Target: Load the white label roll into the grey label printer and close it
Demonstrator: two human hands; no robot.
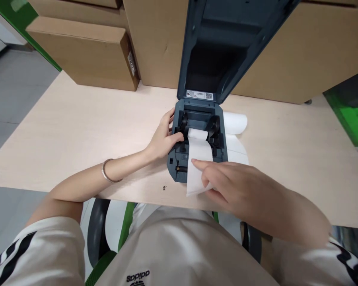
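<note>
A dark grey label printer (179, 159) stands on the table with its lid (203, 24) swung up and back. Inside it, a small white paper roll (197, 134) sits between two black roll holders, and its paper strip (193, 174) runs toward me over the front edge. My left hand (164, 139) grips the printer's left wall, thumb hooked over the rim beside the roll. Over the front right of the printer, my right hand (217, 174) has its index finger laid on the strip and the other fingers curled at its edge; part of the strip is hidden beneath them.
Right of the printer lie a white paper roll (235, 123) and a loose white sheet (237, 149) on the pale wooden table (107, 131). Cardboard boxes line the back, including a flat carton (80, 55) at left and a tall one (289, 55) behind the lid.
</note>
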